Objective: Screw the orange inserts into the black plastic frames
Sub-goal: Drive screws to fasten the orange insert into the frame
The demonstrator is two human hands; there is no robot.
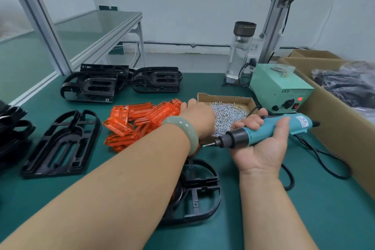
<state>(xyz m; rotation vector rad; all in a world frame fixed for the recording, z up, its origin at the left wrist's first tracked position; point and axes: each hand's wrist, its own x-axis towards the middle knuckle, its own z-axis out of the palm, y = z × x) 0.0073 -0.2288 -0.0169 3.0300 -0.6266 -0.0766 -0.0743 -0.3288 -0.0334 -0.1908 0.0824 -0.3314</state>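
Observation:
A pile of translucent orange inserts point(134, 122) lies mid-table. My left hand point(197, 116), with a pale green bangle on the wrist, reaches over the pile to the left edge of a small cardboard box of silver screws point(230, 114); its fingertips are hidden, so I cannot tell what they touch. My right hand point(263, 142) lies palm up and grips a teal electric screwdriver point(263, 131) whose bit points left. One black plastic frame point(203, 195) lies under my left forearm, partly hidden. Another black frame point(60, 144) lies flat to the left.
More black frames are stacked at the back point(91, 85), point(158, 82) and at the left edge point(12, 128). A green power supply point(282, 89) and a glass bottle point(241, 53) stand behind the screws. A large cardboard box point(334, 128) lines the right side; the screwdriver's cable point(324, 160) loops beside it.

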